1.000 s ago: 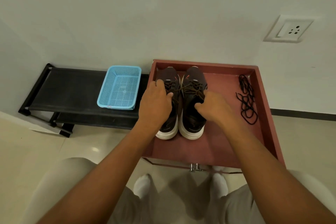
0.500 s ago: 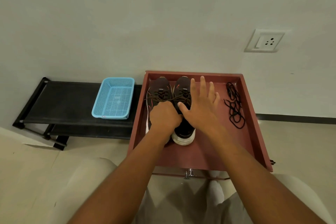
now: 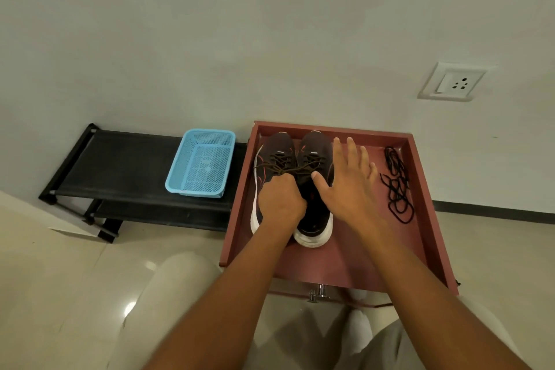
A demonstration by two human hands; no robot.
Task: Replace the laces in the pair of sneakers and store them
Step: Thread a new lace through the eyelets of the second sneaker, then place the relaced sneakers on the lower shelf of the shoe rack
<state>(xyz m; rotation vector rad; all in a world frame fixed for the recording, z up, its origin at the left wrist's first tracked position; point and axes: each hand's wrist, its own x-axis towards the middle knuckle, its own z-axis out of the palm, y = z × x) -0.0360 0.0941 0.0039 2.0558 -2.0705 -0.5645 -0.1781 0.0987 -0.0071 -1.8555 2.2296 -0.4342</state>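
The pair of sneakers [image 3: 292, 180] stands side by side in the back left part of a reddish-brown drawer [image 3: 354, 261], toes toward the wall and white-soled heels toward the person. They are dark, with thin red lines along the sides, and both carry brown laces [image 3: 288, 167] threaded across the tongues, the loose ends crossing between the two shoes.

The left hand [image 3: 280, 204] rests on the left sneaker, its fingers curled under at the lace ends; the knuckles hide the fingertips, so whether they actually pinch the laces cannot be told. The right hand [image 3: 348, 186] lies flat with its fingers straight and spread, covering the outer side of the right sneaker, the thumb pointing toward the laces.

A loose tangle of black laces [image 3: 396, 185] lies on the drawer floor near the right wall, well apart from the sneakers. A metal handle [image 3: 318, 293] shows at the near front edge of the drawer.

Left of the drawer stands a low black shoe rack [image 3: 120, 165] with two shelves, and a light blue plastic basket [image 3: 201, 164] sits on its top shelf, just beside the drawer. A white wall socket [image 3: 452, 81] is set in the pale wall above and to the right. The floor [image 3: 60, 279] is glossy beige tile. The person's knees in light trousers and white socks show below the drawer.
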